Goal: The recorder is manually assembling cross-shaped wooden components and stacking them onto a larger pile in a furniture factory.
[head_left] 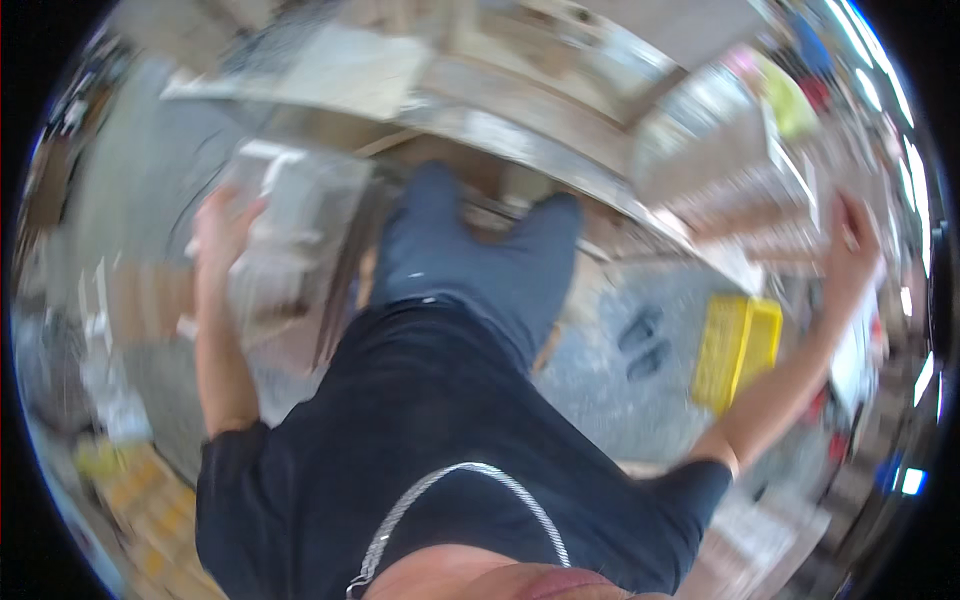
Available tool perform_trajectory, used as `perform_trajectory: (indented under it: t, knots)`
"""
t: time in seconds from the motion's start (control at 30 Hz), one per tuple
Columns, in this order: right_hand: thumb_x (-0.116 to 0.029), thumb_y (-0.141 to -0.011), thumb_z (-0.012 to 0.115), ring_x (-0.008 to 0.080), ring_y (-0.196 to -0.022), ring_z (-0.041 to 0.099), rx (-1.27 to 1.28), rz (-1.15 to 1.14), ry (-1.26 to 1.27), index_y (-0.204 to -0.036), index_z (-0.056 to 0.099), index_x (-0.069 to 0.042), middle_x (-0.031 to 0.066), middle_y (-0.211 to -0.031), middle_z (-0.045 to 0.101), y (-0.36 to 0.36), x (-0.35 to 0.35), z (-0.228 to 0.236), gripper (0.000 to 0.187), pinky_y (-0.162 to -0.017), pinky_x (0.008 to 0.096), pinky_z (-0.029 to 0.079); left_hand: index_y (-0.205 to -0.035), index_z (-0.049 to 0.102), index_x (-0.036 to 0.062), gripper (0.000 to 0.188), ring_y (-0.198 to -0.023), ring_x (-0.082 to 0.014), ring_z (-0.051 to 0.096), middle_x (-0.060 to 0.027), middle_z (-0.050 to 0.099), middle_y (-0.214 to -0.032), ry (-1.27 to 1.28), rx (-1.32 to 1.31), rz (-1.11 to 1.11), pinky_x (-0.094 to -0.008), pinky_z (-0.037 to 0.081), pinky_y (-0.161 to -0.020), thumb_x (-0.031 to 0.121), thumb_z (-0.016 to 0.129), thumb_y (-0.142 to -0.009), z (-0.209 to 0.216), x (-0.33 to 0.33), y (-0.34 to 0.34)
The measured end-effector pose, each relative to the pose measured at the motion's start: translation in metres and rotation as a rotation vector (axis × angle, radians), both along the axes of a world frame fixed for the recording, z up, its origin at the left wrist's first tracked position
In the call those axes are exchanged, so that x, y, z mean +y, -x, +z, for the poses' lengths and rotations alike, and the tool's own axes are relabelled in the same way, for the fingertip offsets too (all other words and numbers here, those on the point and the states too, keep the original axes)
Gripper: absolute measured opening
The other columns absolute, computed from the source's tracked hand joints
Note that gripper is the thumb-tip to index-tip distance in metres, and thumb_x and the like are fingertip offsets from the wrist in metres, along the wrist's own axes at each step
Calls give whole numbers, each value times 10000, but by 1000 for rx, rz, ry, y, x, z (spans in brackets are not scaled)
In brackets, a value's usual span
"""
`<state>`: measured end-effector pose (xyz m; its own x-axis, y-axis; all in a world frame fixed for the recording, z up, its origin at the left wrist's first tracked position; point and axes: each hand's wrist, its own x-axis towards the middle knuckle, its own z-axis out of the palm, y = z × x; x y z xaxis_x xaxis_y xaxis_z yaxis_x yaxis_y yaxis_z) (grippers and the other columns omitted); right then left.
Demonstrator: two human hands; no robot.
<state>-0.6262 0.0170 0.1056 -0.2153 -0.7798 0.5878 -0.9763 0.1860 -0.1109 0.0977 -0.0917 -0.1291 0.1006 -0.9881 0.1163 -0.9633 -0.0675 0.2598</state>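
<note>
My left hand [228, 228] is out to the left, fingers apart, with nothing visible in it. It is beside a stack of pale, boxy items [290, 225] that look wrapped in clear plastic; whether it touches them I cannot tell. Far to the right, my raised right hand [852, 238] has bent fingers, smeared by motion. Nothing can be made out in its grasp. Nearest to that hand is a stack of flat brown pieces [735, 185] with a whitish edge, standing on the workbench.
A cluttered wooden workbench [520, 140] runs across in front of my legs. Right of them, a yellow plastic crate [715, 350] and dark slippers [645, 345] are on the dusty floor [610, 410]. Stacked yellowish pieces [145, 500] lie at lower left.
</note>
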Motion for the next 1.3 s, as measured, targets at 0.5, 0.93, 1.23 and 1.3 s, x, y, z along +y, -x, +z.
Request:
perform_trajectory:
  t: [0.5, 0.93, 1.23, 1.3]
  knots:
    - [-61, -906, 694, 86, -749, 457, -189, 77, -627, -1321, 678, -22, 6, -1060, 693, 222, -36, -30, 417, -693, 256, 424, -1053, 782, 94, 327, -1054, -279, 698, -140, 747, -1093, -52, -25, 410, -433, 554, -944, 339, 790, -836, 82, 86, 10]
    - [-206, -1015, 664, 198, -1134, 634, -399, 44, -286, -1338, 625, 44, 119, -1233, 690, 285, 29, -4, 410, -1019, 323, 482, -805, 700, 26, 176, -840, -412, 688, -233, 708, -862, 5, -119, 145, -507, 539, -749, 192, 757, -801, 12, 104, -22]
    - [-125, -974, 694, 104, -925, 629, -363, 212, 160, -1146, 698, -13, 60, -1007, 692, -19, 29, -10, 206, -817, 251, 500, -1205, 656, 2, 201, -836, -109, 682, -77, 746, -976, 778, 612, 132, -238, 527, -722, 102, 616, -1036, 64, 87, 7]
    - [-111, -977, 677, 89, -872, 618, -345, 382, 110, -1114, 695, -10, 48, -978, 686, -65, 38, -34, 171, -766, 261, 503, -1254, 635, 1, 230, -865, -117, 693, -83, 744, -1045, 769, 822, -31, -242, 535, -725, 62, 607, -1034, 74, 67, 79]
